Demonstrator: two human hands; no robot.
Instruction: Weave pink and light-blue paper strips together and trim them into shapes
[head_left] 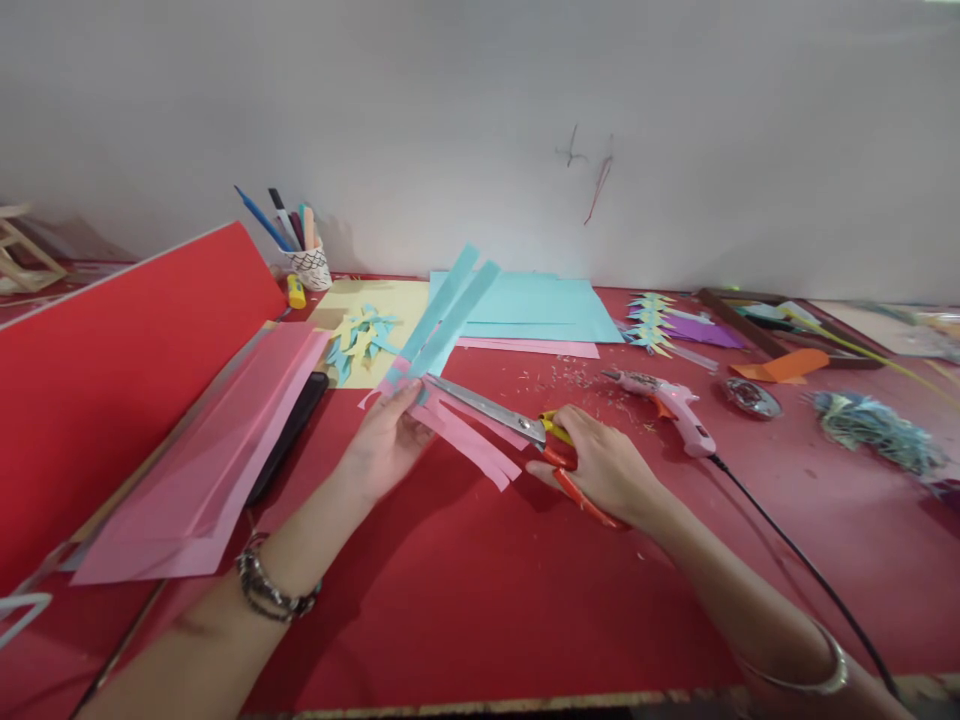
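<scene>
Between the thumb and fingers of my left hand (pixel 390 440) are pink paper strips (pixel 472 440) and light blue paper strips (pixel 450 315), overlapping at the grip. The blue ones point up and away, while the pink ones fan out to the right. My right hand (pixel 607 465) is wrapped round the handles of scissors (pixel 495 412) with yellow and orange-red grips. Their long metal blades reach left, with the tips beside my left thumb at the strips. Whether the blades are cutting paper there, I cannot tell.
Pink sheets (pixel 187 470) lie at left beside a red board (pixel 135 370). Small paper cuttings (pixel 364 335) rest on a yellow sheet (pixel 330 300). Blue sheets (pixel 540 305) lie behind. At right are a pink glue gun (pixel 667 400) with a black cord (pixel 795 560) and a bundle of shreds (pixel 877 430).
</scene>
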